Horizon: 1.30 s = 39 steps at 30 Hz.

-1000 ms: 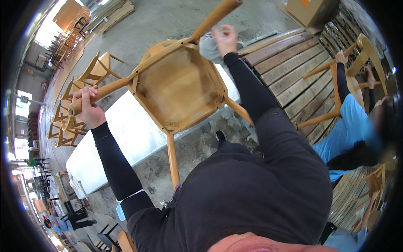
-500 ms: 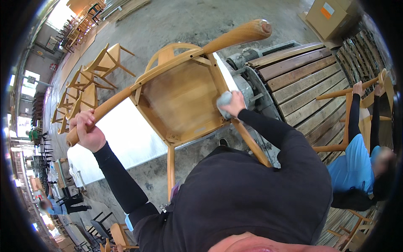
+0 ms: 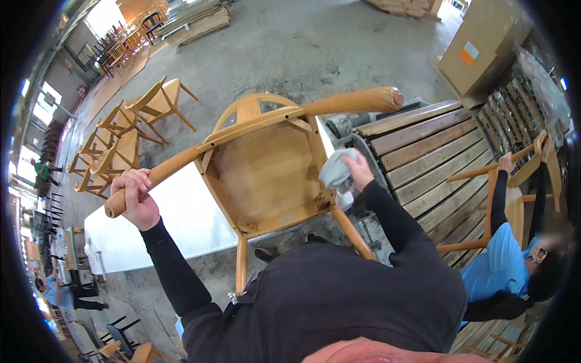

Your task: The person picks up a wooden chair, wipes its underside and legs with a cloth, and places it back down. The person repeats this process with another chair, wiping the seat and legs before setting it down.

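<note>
A wooden chair [image 3: 263, 175] is tipped so that the underside of its seat faces the person, its curved back on the far side, over a long white surface [image 3: 175, 224]; whether the two touch is hidden. The left hand [image 3: 136, 196] is wrapped around the thick leg at left, near its end. The right hand [image 3: 359, 169] clutches a bunched grey cloth [image 3: 334, 172] at the right edge of the seat frame; whether the cloth presses on the wood is hard to tell. Just beyond runs a slatted wooden platform [image 3: 430, 151], where a co-worker in a blue shirt [image 3: 496, 260] has both hands on another chair [image 3: 513, 209]. To the left, similar chairs [image 3: 128, 148] stand grouped on a stained grey concrete floor [image 3: 302, 48], and flat boards [image 3: 203, 24] lie stacked farther off. At the upper right stands a tall cardboard box [image 3: 484, 54] with an orange-and-white label, its contents hidden.
</note>
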### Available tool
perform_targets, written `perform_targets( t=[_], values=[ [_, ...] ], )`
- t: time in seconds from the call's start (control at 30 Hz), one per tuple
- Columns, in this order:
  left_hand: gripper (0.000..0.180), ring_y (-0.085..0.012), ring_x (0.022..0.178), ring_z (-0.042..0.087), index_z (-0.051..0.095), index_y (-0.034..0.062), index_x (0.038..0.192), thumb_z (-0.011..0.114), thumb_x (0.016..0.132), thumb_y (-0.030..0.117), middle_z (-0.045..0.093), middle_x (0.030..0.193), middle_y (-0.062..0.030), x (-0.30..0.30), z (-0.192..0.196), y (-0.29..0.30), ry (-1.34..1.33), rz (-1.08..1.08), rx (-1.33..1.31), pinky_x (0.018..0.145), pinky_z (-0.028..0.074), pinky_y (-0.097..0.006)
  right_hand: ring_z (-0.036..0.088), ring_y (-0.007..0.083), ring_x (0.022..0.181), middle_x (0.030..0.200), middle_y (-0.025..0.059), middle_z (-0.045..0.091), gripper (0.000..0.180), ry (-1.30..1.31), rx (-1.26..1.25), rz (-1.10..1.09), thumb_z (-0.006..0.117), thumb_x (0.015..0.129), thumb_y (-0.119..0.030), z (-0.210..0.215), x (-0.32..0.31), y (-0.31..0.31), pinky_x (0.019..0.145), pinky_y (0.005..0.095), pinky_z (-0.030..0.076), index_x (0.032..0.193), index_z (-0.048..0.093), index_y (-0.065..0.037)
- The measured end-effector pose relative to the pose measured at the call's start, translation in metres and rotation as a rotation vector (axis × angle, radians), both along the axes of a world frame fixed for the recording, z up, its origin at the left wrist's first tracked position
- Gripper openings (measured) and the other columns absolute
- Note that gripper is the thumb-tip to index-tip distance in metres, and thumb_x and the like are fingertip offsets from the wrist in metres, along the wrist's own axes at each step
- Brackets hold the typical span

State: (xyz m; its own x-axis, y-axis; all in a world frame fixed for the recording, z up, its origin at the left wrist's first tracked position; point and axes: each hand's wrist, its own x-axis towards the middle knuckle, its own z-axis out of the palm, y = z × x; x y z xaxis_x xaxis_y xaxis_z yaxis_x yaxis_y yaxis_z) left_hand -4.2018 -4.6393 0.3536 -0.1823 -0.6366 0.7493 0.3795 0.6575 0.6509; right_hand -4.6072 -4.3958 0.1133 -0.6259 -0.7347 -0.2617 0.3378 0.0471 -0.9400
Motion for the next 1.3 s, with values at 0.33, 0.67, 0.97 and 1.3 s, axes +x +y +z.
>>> perform_targets(
  t=[0.33, 0.67, 0.97, 1.3],
  values=[
    [0.015, -0.0130, 0.059, 0.048, 0.049, 0.0079, 0.076, 0.058, 0.089, 0.008, 0.047, 0.062, -0.0022, -0.004, -0.005, -0.001, 0.097, -0.030, 0.021, 0.072, 0.045, -0.033, 0.042, 0.0314, 0.132, 0.142, 0.0151, 0.042, 0.097, 0.765, -1.124, -0.079, 0.084, 0.072, -0.041, 0.202, 0.009, -0.046, 0.110, 0.0528, 0.035, 0.145, 0.026, -0.013],
    [0.016, -0.0147, 0.061, 0.048, 0.048, 0.0080, 0.075, 0.058, 0.087, 0.007, 0.048, 0.061, -0.0030, -0.007, 0.003, 0.004, 0.071, -0.045, -0.006, 0.074, 0.045, -0.034, 0.061, 0.0183, 0.102, 0.110, 0.0066, 0.063, 0.053, 0.421, -0.260, -0.062, 0.080, 0.078, -0.022, 0.036, 0.011, -0.086, 0.093, 0.0334, 0.048, 0.122, 0.054, -0.006],
    [0.056, -0.0197, 0.119, 0.050, 0.036, 0.0011, 0.138, 0.064, 0.092, 0.015, 0.054, 0.123, -0.0103, -0.019, -0.075, 0.028, -0.183, 0.314, 0.489, 0.102, 0.042, -0.036, 0.064, 0.0198, 0.100, 0.108, 0.0075, 0.066, 0.045, -0.347, -0.404, 0.241, 0.042, 0.100, -0.043, 0.070, 0.040, -0.014, 0.089, 0.0334, 0.051, 0.120, 0.058, -0.006],
    [0.037, -0.0211, 0.089, 0.062, 0.062, 0.0002, 0.101, 0.079, 0.076, 0.021, 0.067, 0.092, -0.0129, -0.135, -0.132, 0.133, -0.813, -0.451, 0.373, 0.079, 0.048, -0.033, 0.057, 0.0170, 0.098, 0.104, 0.0061, 0.059, 0.047, 0.389, -0.300, 0.388, 0.057, 0.098, -0.036, 0.111, 0.088, -0.003, 0.090, 0.0305, 0.045, 0.129, 0.045, -0.002]
  ],
)
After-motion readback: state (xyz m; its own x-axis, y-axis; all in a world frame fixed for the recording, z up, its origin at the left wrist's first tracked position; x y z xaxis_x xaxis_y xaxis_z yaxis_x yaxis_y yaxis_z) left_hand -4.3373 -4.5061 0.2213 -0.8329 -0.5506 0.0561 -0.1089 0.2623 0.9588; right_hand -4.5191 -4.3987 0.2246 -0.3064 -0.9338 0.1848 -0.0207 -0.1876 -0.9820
